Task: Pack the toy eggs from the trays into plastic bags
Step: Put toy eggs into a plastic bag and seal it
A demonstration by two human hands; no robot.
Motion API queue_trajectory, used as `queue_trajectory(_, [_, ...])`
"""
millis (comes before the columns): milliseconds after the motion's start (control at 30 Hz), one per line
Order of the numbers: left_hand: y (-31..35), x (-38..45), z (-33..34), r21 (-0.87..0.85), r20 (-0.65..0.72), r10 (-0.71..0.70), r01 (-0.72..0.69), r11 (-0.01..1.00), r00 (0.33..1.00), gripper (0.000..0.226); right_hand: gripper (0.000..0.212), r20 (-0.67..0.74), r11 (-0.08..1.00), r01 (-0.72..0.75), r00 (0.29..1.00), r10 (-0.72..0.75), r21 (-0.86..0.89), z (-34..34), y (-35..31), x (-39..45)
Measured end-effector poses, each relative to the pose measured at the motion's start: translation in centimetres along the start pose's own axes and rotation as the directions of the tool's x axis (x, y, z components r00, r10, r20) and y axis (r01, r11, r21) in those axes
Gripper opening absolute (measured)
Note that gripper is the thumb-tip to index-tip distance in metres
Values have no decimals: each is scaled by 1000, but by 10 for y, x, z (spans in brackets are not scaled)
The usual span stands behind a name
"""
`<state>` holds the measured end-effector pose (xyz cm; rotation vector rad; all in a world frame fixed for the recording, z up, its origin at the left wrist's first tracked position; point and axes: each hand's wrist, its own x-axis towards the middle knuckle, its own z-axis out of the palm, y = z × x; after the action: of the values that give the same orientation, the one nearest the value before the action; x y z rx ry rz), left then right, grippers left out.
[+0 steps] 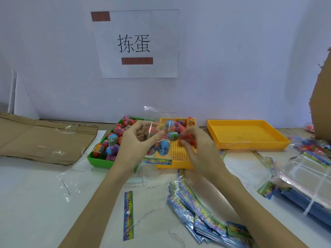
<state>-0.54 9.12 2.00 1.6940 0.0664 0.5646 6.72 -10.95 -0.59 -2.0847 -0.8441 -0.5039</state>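
Note:
A green tray (96, 161) left of centre holds several red, blue and purple toy eggs (112, 139). Beside it a yellow tray (180, 154) carries more eggs at its far end. My left hand (136, 142) pinches a clear plastic bag (157, 133) held up over the two trays; several eggs show inside it. My right hand (198, 145) grips a red egg (189, 138) at the bag's right side, over the yellow tray.
A second yellow tray (247, 136) stands bare at the right. Printed bags (202, 212) lie fanned in front, a loose printed header strip (128, 215) nearer left. Flat cardboard (44, 142) lies far left, a cardboard box (322, 104) and packed bags (311, 146) far right.

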Motion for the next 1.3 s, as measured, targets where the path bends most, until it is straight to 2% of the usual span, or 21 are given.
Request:
queue_trajectory(133, [1,-2,3,77,81,69,-75,994,994,29,28,-269,957,32,962,49,288,-20,-22,2])
queue_trajectory(233, [3,-7,9,158,141,141,-163,974,980,30,33,-320,937,167,945,-64,308,-29,-39,-6])
queue_trajectory(333, [5,-11,13,217,194,179,-220,951,965,35,30,-265,958,246,943,-202,146,-28,-42,-10])
queue_trajectory(467, [5,-12,13,251,250,220,-282,926,943,45,29,-205,980,199,959,-194,2,-28,-34,-9])
queue_trajectory(733, [5,-11,13,290,292,308,-391,873,905,47,29,-128,984,90,989,-70,156,-30,-36,-10])
queue_trajectory(900, [6,-11,13,296,279,341,-418,859,898,48,24,-68,952,-50,995,74,301,-28,-37,-11])
queue_trajectory(1033, [5,-12,13,271,316,280,-369,889,906,54,16,0,968,-52,999,53,246,-33,-34,-9])
queue_trajectory(1200, [6,-13,14,232,325,233,-316,920,916,49,22,132,941,-52,991,8,333,-32,-35,-11])
queue_trajectory(1300, [4,-12,13,245,308,216,-297,923,926,46,16,170,949,-62,985,9,308,-29,-31,-12])
